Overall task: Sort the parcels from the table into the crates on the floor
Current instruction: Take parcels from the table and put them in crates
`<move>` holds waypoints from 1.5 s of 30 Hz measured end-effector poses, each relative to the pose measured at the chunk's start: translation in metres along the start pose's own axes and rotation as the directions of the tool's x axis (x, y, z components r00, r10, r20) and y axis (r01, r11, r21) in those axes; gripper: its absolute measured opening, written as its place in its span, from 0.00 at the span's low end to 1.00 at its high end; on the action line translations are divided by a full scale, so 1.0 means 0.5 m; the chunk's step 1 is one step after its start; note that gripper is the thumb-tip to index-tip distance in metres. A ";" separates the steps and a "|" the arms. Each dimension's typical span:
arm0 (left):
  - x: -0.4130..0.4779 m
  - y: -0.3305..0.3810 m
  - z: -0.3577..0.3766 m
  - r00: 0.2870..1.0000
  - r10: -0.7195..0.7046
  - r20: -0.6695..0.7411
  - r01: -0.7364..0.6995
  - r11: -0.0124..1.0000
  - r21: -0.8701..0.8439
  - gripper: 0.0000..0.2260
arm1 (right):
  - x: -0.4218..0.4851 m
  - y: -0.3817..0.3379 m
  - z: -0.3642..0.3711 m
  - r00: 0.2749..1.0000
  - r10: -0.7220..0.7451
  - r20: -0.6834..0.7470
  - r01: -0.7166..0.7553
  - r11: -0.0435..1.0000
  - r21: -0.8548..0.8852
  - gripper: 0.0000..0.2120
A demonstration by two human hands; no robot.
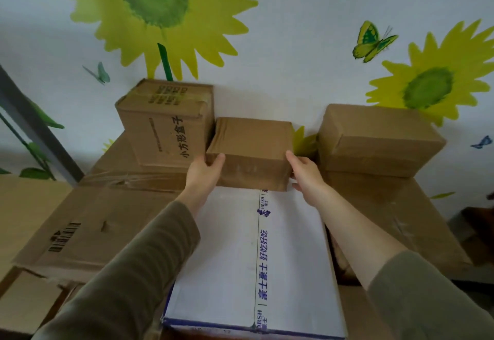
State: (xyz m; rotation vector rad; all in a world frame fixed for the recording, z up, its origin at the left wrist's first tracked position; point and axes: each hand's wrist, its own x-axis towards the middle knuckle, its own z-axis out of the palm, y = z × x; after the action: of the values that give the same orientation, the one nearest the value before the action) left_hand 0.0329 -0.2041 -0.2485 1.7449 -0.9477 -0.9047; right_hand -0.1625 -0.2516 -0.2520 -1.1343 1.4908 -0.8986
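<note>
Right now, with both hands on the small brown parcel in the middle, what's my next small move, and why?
Probably lift the small brown parcel straight up, then draw it back. The left hand and right hand hold its near corners, the printed box and another brown box flank it, and the wall is behind, so up and back looks freest.

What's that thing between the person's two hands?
A small brown parcel, gripped on its sides by the left hand and right hand, seen in the head view.
</note>
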 end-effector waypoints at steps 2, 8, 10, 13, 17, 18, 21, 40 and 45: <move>0.004 0.001 0.002 1.000 -0.010 0.007 0.010 1.000 -0.015 0.19 | 0.002 0.004 0.004 1.000 0.006 0.013 -0.006 1.000 0.002 0.13; -0.003 -0.005 -0.009 0.996 -0.073 0.052 0.074 0.997 -0.011 0.27 | -0.020 0.004 -0.006 0.999 0.036 0.016 -0.037 0.996 0.080 0.09; -0.017 -0.007 -0.012 0.992 -0.076 0.103 0.077 0.997 -0.006 0.23 | -0.039 0.007 -0.018 0.997 0.069 0.020 -0.071 0.992 0.106 0.08; -0.043 -0.009 -0.017 0.976 -0.076 0.203 0.076 0.997 0.006 0.21 | -0.074 0.015 -0.038 0.994 0.109 0.021 -0.111 0.988 0.110 0.08; -0.080 -0.006 -0.033 0.970 -0.086 0.228 0.080 0.996 0.036 0.19 | -0.111 0.031 -0.061 0.993 0.113 0.015 -0.114 0.993 0.022 0.13; -0.087 -0.006 -0.039 0.969 -0.099 0.227 0.094 0.995 0.033 0.19 | -0.118 0.039 -0.067 0.992 0.122 0.020 -0.121 0.992 -0.029 0.15; -0.109 -0.003 -0.061 0.957 -0.154 0.246 0.154 0.988 0.018 0.19 | -0.142 0.055 -0.081 0.978 0.191 0.086 -0.180 0.977 -0.115 0.24; -0.192 0.035 -0.124 0.946 0.286 0.155 -0.245 0.939 -0.241 0.22 | -0.204 -0.003 -0.074 0.988 0.121 0.091 -0.151 0.848 0.509 0.12; -0.186 0.030 -0.134 0.979 0.171 0.108 -0.141 0.959 -0.245 0.13 | -0.207 0.000 -0.078 0.991 0.103 0.089 -0.136 0.742 0.656 0.10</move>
State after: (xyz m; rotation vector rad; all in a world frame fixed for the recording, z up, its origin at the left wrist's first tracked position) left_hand 0.0484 -0.1008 -0.1987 1.4043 -1.0021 -0.9917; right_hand -0.1964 -0.1531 -0.2155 -0.5144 1.0419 -1.1748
